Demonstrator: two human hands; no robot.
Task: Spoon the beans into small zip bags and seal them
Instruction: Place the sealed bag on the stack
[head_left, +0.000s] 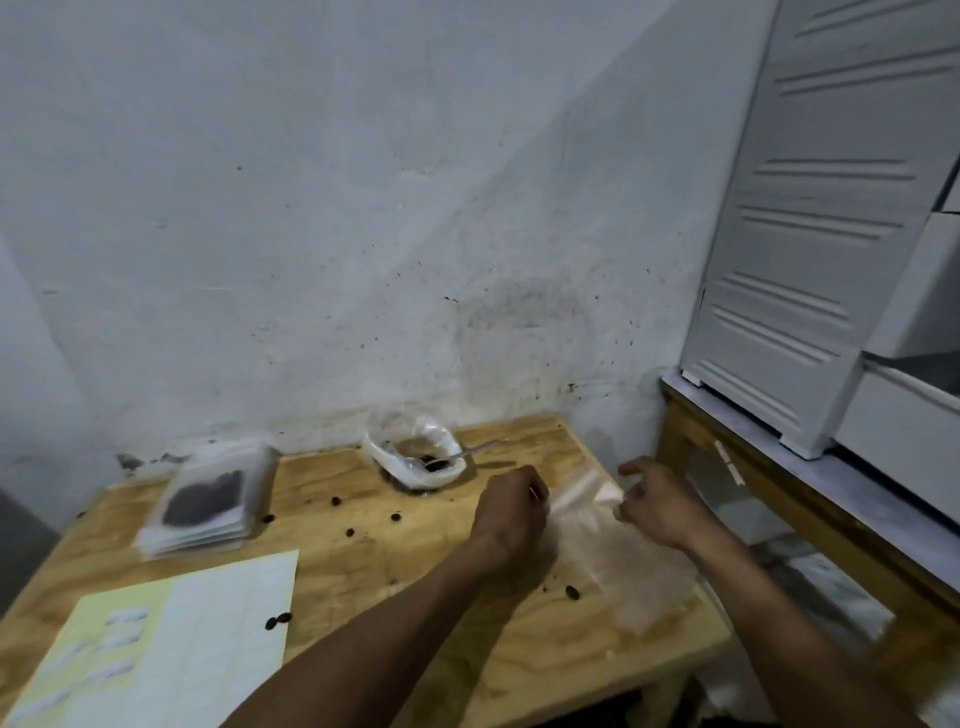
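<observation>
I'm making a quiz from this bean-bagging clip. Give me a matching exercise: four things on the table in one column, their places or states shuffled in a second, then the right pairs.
Things:
1. spoon
2. stack of filled bags
3. label sheet
4. empty zip bag

Places or states:
A. near left corner of the table
B. between the two hands
C. resting in the bowl
D. far left, by the wall

Pairs: 1-C, 2-D, 3-A, 4-B

Dim, flat indoor light with a cool cast; no glare and only faint, soft shadows under the forearms. The whole frame is smeared with motion blur, worst on the stack of bags (208, 501) and the label sheet (171, 644). Wide-angle distortion tilts the cabinet (810, 218) at right.
</observation>
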